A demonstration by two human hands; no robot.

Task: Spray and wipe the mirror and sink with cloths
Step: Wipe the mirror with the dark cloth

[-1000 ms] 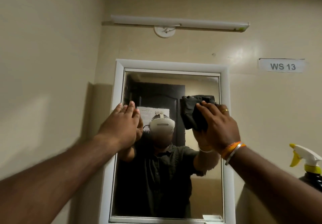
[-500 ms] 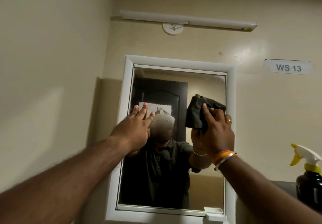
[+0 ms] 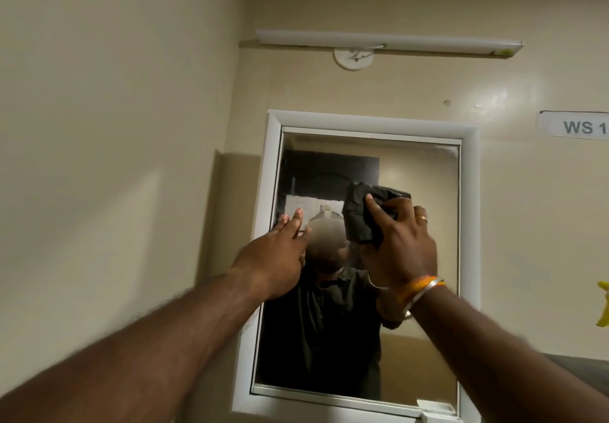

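A white-framed mirror [image 3: 425, 185] hangs on the beige wall ahead. My right hand [image 3: 400, 241] presses a bunched black cloth [image 3: 361, 218] flat against the glass near the mirror's middle. My left hand [image 3: 275, 258] rests on the mirror's left edge, fingers spread and holding nothing. The yellow trigger of a spray bottle [image 3: 603, 304] pokes in at the right edge; the bottle's body is out of frame. The sink is not in view.
A tube light [image 3: 389, 42] runs above the mirror. A paper sign reading "WS 1" [image 3: 575, 126] sits on the right wall. A side wall closes in on the left. A dark ledge [image 3: 586, 361] shows at lower right.
My right hand has slid the cloth leftward across the glass, from the right side toward the middle. The view has shifted right, so the spray bottle is nearly out of frame.
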